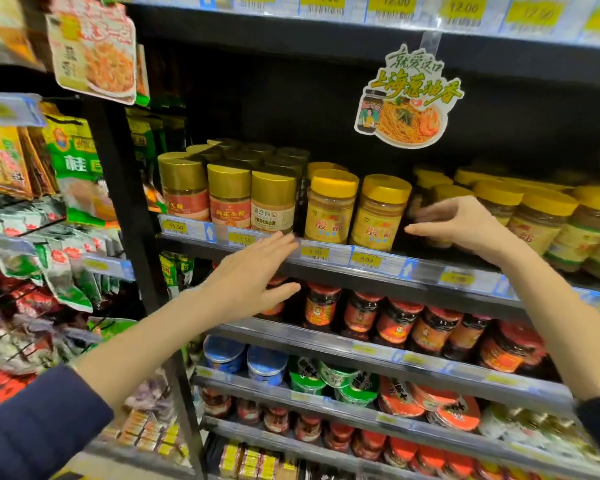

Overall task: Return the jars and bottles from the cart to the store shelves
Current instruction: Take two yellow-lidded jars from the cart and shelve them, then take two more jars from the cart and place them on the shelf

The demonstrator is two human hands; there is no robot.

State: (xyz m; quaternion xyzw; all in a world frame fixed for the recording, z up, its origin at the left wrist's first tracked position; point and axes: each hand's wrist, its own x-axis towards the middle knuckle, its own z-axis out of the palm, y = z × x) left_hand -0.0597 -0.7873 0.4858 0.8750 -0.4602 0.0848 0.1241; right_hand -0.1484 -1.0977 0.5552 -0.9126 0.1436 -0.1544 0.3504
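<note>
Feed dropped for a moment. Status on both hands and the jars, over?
Left hand open at the price rail. Right hand open, empty, at the gap beside the yellow-lid jars. Cart out of view; nothing blocking the gap.

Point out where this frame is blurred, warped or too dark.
Head view: motion blur smears the right hand and the yellow-lidded jars at the far right, while the left hand is sharper. Head view: the wide lens bends the shelf rail, and the back wall above the jars is lost in shadow.
</note>
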